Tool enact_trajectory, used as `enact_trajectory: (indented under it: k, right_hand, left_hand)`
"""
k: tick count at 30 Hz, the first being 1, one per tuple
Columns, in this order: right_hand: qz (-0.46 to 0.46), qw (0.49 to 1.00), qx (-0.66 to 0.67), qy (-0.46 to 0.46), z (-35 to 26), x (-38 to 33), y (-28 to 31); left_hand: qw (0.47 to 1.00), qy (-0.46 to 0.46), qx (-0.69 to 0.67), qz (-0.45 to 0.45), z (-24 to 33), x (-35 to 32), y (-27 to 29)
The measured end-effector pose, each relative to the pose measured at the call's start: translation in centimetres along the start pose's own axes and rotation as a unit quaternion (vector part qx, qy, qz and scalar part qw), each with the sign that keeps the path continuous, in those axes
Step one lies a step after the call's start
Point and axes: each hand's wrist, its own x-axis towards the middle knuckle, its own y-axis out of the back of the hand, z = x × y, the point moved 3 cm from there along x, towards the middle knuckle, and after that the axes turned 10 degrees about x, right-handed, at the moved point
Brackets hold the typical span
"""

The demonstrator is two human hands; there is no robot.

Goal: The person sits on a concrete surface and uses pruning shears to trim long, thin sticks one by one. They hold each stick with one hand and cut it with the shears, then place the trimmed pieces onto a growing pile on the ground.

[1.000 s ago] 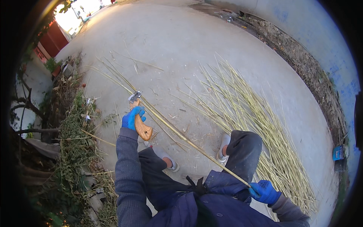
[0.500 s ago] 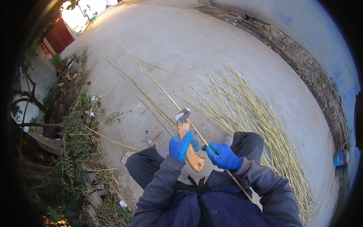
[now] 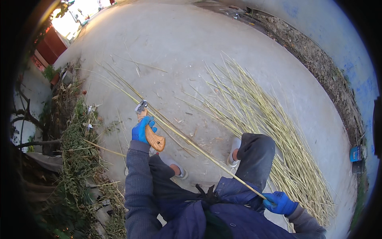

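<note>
A seated person's right hand (image 3: 281, 203), in a blue glove, is closed around the near end of a long pale-yellow reed (image 3: 191, 143), while the gloved left hand (image 3: 142, 130) is wrapped round a wooden-handled knife (image 3: 149, 131) whose metal head meets the stalk farther up. The reed runs diagonally across the lap and out over the concrete ground (image 3: 179, 51); it looks light, thin and stiff yet springy, likely to snap if bent hard, and best gripped near its butt. Beyond the knees, a heap of similar stalks (image 3: 270, 131) fans out to the right; weeds (image 3: 75, 135) line the left edge.
</note>
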Motion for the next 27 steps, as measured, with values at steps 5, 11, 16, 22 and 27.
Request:
enact_trajectory:
  k: [5,11,16,22,27]
  right_hand:
    - [-0.067,0.975,0.201,-0.063,-2.5,10.9,-0.1]
    - [0.03,0.992,0.119,0.02,-5.1,24.1,-2.8]
    - [0.05,0.988,0.008,0.148,-3.5,16.3,-3.7]
    - [0.061,0.968,-0.233,0.074,3.4,-1.7,0.6]
    - [0.156,0.898,-0.409,-0.046,12.6,-17.3,5.1]
  left_hand:
    - [0.994,0.049,-0.006,-0.097,-2.5,-7.9,-8.1]
    - [0.984,0.109,0.019,-0.142,-4.8,-14.6,-13.8]
    - [0.999,0.049,-0.015,-0.017,-2.7,-6.2,-5.9]
    - [0.992,-0.025,-0.039,0.114,1.7,5.1,9.4]
    - [0.979,-0.063,-0.032,0.192,5.4,10.3,23.8]
